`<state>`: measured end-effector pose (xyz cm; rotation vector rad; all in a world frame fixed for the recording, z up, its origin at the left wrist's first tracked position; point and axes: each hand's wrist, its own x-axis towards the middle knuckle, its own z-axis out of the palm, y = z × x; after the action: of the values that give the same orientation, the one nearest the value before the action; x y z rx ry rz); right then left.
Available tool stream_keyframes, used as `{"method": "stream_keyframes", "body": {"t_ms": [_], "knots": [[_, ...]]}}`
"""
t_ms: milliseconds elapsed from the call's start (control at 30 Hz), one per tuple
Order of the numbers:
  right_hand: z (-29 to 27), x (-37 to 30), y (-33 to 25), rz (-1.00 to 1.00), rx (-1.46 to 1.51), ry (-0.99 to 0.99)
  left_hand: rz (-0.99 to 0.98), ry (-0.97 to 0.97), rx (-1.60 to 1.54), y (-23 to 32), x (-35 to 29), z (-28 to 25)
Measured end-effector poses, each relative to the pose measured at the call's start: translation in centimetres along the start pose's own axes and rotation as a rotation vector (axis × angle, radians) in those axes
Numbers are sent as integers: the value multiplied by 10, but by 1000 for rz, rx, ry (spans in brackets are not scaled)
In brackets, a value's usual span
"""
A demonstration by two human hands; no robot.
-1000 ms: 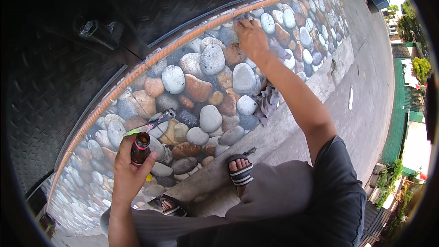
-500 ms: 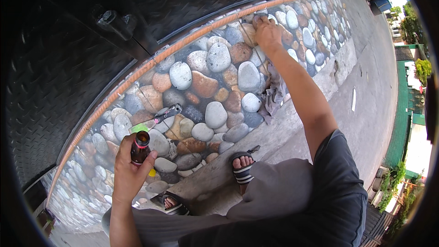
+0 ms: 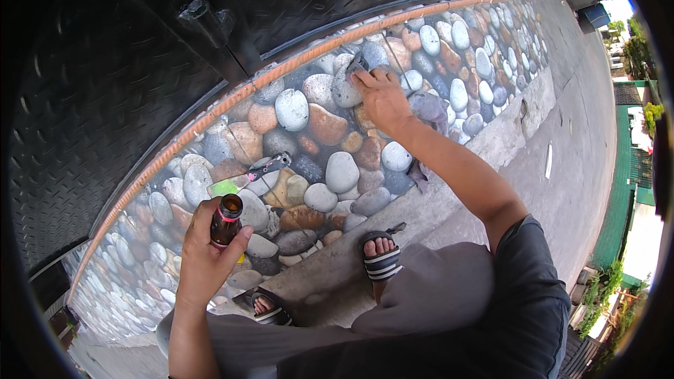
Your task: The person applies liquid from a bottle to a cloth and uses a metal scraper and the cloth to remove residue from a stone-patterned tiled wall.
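My left hand [image 3: 210, 238] is wrapped round a small dark-brown bottle [image 3: 226, 221], held upright. Its mouth is uncapped, and a pink-red ring circles the neck. A bit of yellow [image 3: 241, 258] shows just below my thumb; what it belongs to is hidden. My right hand [image 3: 382, 98] reaches far out, fingertips pinched and pressed to the pebble-patterned surface [image 3: 326, 126]. A small dark grey piece [image 3: 358, 63] shows at the fingertips; its kind is unclear. Beside my right forearm lies a crumpled grey cloth [image 3: 430, 109], partly covered by the arm.
On the pebbles rests a slim tool [image 3: 270, 166] with dark, pink and bright green parts. An orange-brown edging [image 3: 281, 70] runs along a black metal gate [image 3: 126, 98]. My sandalled feet [image 3: 381, 256] are on the concrete strip. Grey pavement [image 3: 576, 119] lies to the right.
My right hand has moved left and nearer along the pebble surface, showing a dark piece at its fingertips. The view has shifted slightly; my left hand still holds the bottle.
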<state>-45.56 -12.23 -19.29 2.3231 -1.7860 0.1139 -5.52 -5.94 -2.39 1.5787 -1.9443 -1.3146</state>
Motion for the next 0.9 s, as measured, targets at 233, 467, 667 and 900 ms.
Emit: {"method": "stream_keyframes", "body": {"t_ms": [233, 467, 667, 900], "knots": [[-6, 16, -36, 63, 27, -111, 56, 21, 16, 1, -6, -2], [-19, 29, 35, 266, -32, -181, 47, -3, 34, 6, -6, 3], [-25, -11, -66, -132, 102, -163, -13, -7, -6, 1, -12, -1], [-28, -20, -63, 34, 12, -303, -7, -4, -47, 5, -12, -1]]}}
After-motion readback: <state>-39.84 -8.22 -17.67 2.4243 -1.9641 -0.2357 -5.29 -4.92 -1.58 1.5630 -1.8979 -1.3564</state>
